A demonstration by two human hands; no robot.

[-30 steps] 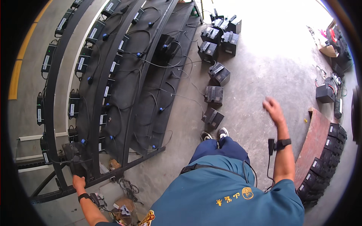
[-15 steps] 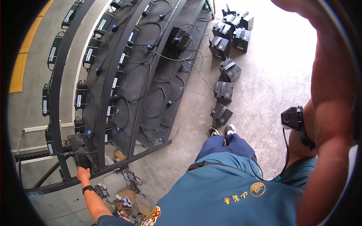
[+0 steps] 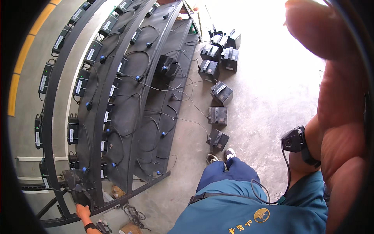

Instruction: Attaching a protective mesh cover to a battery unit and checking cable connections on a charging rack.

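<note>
My left hand [image 3: 82, 211] reaches to the lower left, with curled fingers at the near end of a dark battery box [image 3: 79, 180] on the rack's shelf. Its fingertips are partly hidden, so what they grip I cannot make out. A cable with a plug [image 3: 79, 187] lies across that box. Very close on the right side, my right hand [image 3: 311, 33] is raised; it looms large and its fingers run out of view. A small black camera [image 3: 294, 139] is strapped to an arm on the right, with a cable.
A black metal rack [image 3: 126, 74] with sloping shelves holds several chargers [image 3: 82, 82] with cables and blue plugs. Several black batteries [image 3: 217, 116] stand in a row on the concrete floor [image 3: 265, 89], some wired to the rack. Cables [image 3: 134, 213] and cardboard lie near the rack's lower end.
The view has shifted, so the rack and batteries appear lower and further left. My left hand stays at the same box; my right hand stays raised at the right.
</note>
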